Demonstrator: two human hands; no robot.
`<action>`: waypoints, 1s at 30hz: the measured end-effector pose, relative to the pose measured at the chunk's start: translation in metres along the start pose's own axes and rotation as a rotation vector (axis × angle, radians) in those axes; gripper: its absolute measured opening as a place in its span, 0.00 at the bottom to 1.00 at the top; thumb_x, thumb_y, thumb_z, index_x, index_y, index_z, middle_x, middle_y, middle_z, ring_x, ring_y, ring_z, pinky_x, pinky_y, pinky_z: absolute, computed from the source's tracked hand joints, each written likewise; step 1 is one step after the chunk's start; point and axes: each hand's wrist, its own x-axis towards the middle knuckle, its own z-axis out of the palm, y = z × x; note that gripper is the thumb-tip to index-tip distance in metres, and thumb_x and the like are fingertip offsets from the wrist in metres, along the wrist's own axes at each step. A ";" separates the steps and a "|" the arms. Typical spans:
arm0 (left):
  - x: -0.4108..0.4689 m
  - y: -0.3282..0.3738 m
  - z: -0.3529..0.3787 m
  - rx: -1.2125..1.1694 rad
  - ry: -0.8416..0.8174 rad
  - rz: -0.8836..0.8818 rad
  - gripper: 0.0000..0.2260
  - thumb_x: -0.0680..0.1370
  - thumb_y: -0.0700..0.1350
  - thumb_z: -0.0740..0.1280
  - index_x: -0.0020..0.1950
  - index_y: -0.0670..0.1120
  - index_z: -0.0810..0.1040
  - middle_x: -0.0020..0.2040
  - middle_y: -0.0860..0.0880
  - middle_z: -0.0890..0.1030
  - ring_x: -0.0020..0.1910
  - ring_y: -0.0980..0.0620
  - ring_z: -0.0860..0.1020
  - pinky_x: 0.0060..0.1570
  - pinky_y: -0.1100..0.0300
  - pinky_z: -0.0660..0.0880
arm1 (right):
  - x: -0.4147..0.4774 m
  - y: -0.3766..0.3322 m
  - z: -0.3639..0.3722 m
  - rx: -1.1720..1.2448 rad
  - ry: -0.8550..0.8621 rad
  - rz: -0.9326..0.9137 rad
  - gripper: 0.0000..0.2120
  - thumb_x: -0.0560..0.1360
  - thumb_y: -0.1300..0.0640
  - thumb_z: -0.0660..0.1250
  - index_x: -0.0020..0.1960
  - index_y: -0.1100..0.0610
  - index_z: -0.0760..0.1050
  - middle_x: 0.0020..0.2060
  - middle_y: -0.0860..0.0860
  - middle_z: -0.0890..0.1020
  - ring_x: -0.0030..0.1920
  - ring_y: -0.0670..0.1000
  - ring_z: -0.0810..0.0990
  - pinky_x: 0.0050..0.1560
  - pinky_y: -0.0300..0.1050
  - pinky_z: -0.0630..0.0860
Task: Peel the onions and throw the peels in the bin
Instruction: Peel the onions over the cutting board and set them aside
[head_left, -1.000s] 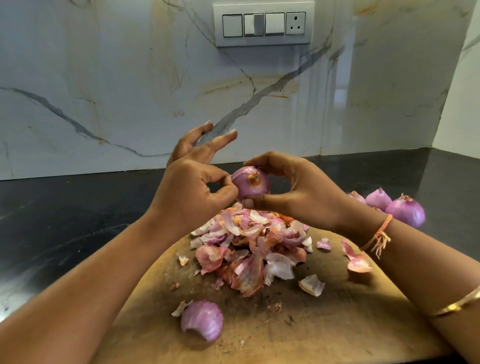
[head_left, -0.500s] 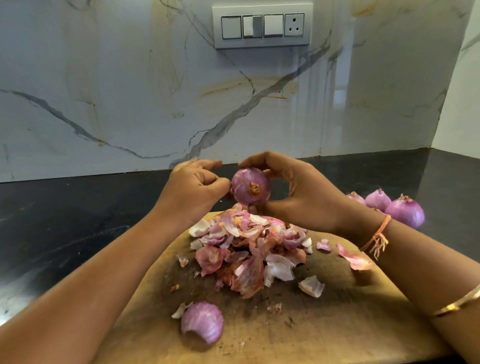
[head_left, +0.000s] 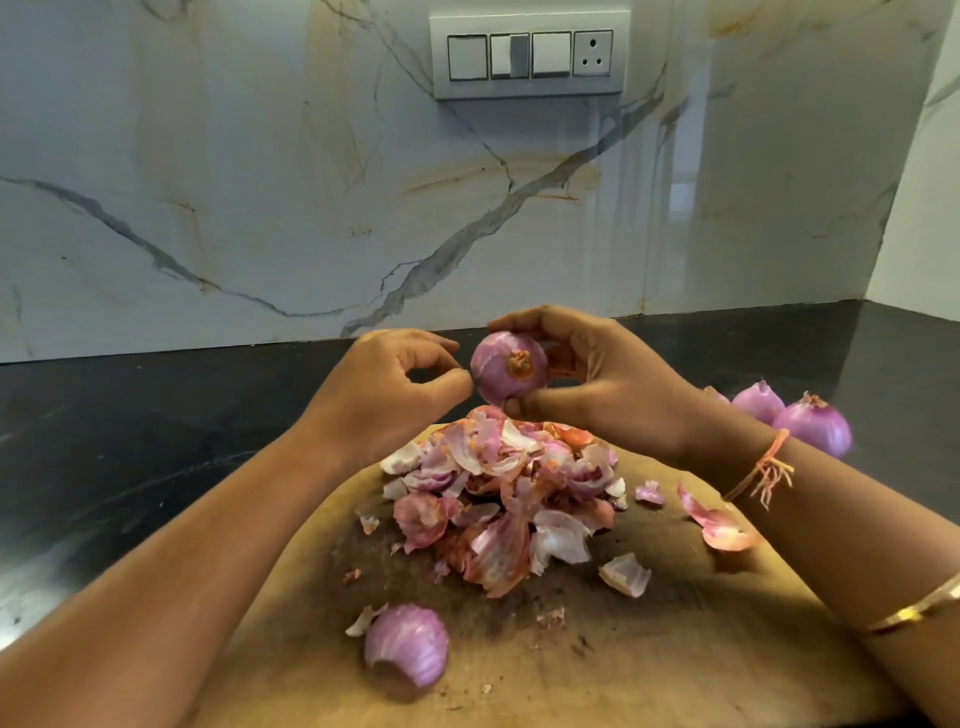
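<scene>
Head view: right hand (head_left: 608, 384) grips a purple onion (head_left: 509, 375) between thumb underneath and fingers curled over the top, root end facing the camera, held in the air above the peel pile (head_left: 498, 483) on the wooden cutting board (head_left: 675, 649). Left hand (head_left: 384, 395) sits just beside the onion's left flank, fingers curled, thumb and forefinger tips together at the skin; whether a strip of peel lies between them cannot be told. A partly skinned onion piece (head_left: 406, 647) lies on the board's near side, and more whole onions (head_left: 813, 428) rest on the dark counter (head_left: 130, 415) behind the right wrist.
</scene>
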 end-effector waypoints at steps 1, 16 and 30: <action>-0.002 0.003 0.000 -0.021 -0.002 0.010 0.12 0.68 0.54 0.63 0.42 0.53 0.84 0.51 0.61 0.81 0.54 0.62 0.76 0.58 0.58 0.72 | 0.000 0.001 0.000 -0.019 0.002 0.004 0.25 0.69 0.65 0.74 0.63 0.54 0.73 0.56 0.49 0.79 0.55 0.46 0.80 0.58 0.40 0.77; -0.007 0.010 -0.001 0.163 0.091 0.287 0.19 0.69 0.55 0.60 0.44 0.46 0.86 0.60 0.52 0.80 0.66 0.58 0.67 0.57 0.73 0.60 | -0.001 0.003 0.005 -0.187 -0.013 -0.045 0.27 0.70 0.58 0.75 0.67 0.55 0.72 0.58 0.48 0.80 0.55 0.44 0.79 0.57 0.36 0.76; 0.000 -0.001 0.003 -0.106 0.084 0.073 0.10 0.75 0.41 0.69 0.38 0.35 0.84 0.66 0.55 0.74 0.70 0.60 0.64 0.64 0.71 0.62 | -0.001 0.002 0.003 -0.015 -0.038 -0.013 0.25 0.70 0.61 0.74 0.65 0.54 0.72 0.57 0.49 0.80 0.56 0.47 0.80 0.58 0.43 0.78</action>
